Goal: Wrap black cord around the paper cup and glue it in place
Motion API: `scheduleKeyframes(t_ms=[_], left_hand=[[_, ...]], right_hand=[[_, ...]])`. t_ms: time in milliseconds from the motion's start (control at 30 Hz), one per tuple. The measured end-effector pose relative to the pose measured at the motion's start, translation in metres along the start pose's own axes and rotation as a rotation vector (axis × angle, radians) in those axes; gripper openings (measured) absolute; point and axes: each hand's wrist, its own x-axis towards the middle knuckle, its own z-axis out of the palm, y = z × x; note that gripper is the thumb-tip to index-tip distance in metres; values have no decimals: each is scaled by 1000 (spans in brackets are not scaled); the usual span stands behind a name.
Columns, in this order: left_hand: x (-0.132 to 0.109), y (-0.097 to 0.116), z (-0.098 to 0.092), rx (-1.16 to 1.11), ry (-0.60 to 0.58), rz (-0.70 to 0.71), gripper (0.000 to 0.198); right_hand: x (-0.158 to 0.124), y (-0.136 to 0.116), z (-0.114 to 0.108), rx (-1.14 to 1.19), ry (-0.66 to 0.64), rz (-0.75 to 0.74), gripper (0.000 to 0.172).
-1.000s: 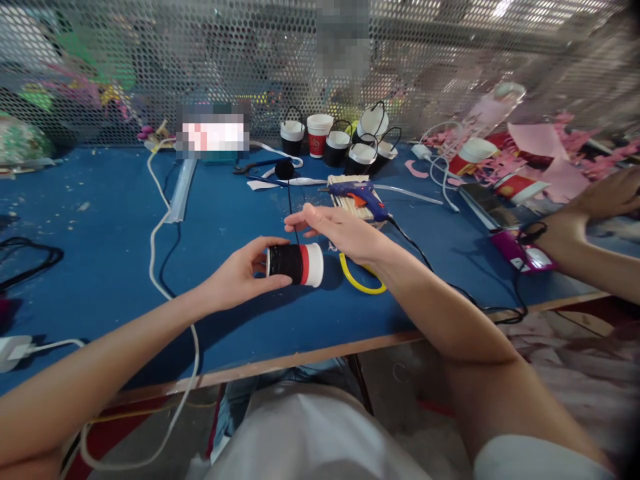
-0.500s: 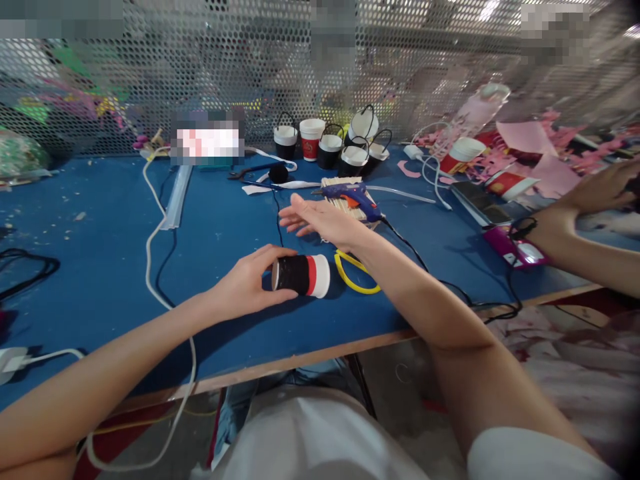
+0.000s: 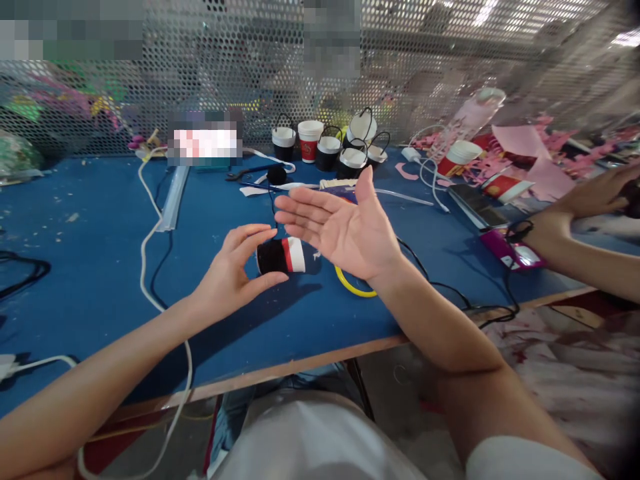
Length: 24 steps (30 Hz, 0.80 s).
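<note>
My left hand (image 3: 231,275) grips the near end of a paper cup (image 3: 286,255) that lies on its side just above the blue table (image 3: 100,267). The cup is wrapped in black thread with a red and a white band showing. A thin black thread runs from it up to a small black ball of thread (image 3: 277,175). My right hand (image 3: 347,230) hovers over the cup, palm turned up and to the left, fingers stretched out and apart, holding nothing.
A yellow ring (image 3: 353,285) lies right of the cup. A blue glue gun (image 3: 344,193) on wooden sticks sits behind my right hand. Several small handled cups (image 3: 330,143) stand by the mesh wall. Another person's arm (image 3: 580,233) rests at the right, near a pink phone (image 3: 507,248).
My right hand has lifted off the table and turned palm up above the cup. My left hand has drawn the cup slightly left and raised it.
</note>
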Motion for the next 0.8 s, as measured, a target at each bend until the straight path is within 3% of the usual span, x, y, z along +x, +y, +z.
scheduleKeyframes(t_ms=[67,167,267,333,400,500,567,633,700,800], left_hand=[[1,18,0,-300,-56,-49,37],[2,40,5,-575,-307,-168,22],[-2,43,5,-507,-325,-234,25],[-6,37,-1,-393,-397,-154,26],[-8,31,-9,-329,-385,-40,24],[-7,32,-17,-295,-228,-179,25],[-4,41,-13,-324,-204,-168,33],[-2,51,-2,-457,-295,-144,33],[-4,57,10,-600,-482,-186,38],[-15,53,23,-671,-603,-241,51]], right_hand=[[-2,7,14,122,-99,-5,73],[-8,17,33,181,-197,36,75],[-18,19,35,133,-251,93,72],[-27,15,24,75,-325,111,67],[-37,8,11,-28,-446,148,59],[-48,2,5,-315,-619,358,46],[-49,6,11,-503,-712,397,39],[-45,11,22,-649,-809,354,35],[-39,15,27,-770,-910,293,31],[-34,7,17,-879,-926,226,27]])
